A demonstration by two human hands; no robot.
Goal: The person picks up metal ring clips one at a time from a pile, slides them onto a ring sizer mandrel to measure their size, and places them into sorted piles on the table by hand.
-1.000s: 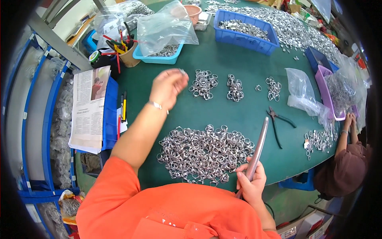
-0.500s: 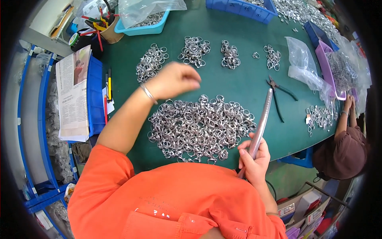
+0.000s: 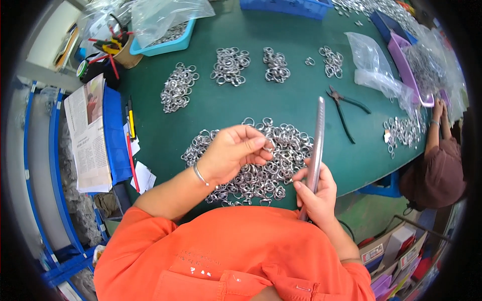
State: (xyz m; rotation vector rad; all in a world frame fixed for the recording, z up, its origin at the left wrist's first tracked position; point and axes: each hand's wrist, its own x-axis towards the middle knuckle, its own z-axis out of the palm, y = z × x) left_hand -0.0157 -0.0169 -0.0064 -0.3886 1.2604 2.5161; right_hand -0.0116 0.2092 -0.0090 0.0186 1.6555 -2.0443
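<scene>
A large heap of silver metal rings (image 3: pixel 251 183) lies on the green table close to me. Over it, my left hand (image 3: pixel 233 153) is closed in a pinch, with what looks like a single ring (image 3: pixel 268 148) at the thumb and fingertips. My right hand (image 3: pixel 320 193), at the heap's right side, is wrapped around a tapered metal ring mandrel (image 3: pixel 317 143). The mandrel stands nearly upright with its narrow tip pointing away from me. Its lower end is partly hidden by my fingers.
Smaller ring piles (image 3: pixel 178 89) line the table beyond the heap. Green-handled pliers (image 3: pixel 341 111) lie at right. A turquoise basin (image 3: pixel 170 45), blue bin (image 3: pixel 286 7) and pink basket (image 3: pixel 405 70) stand around. At far right, another person's hands (image 3: pixel 440 111) work near the basket.
My left hand has come back from beside the far left ring pile to the large heap and now pinches a ring. The mandrel has turned more upright in my right hand.
</scene>
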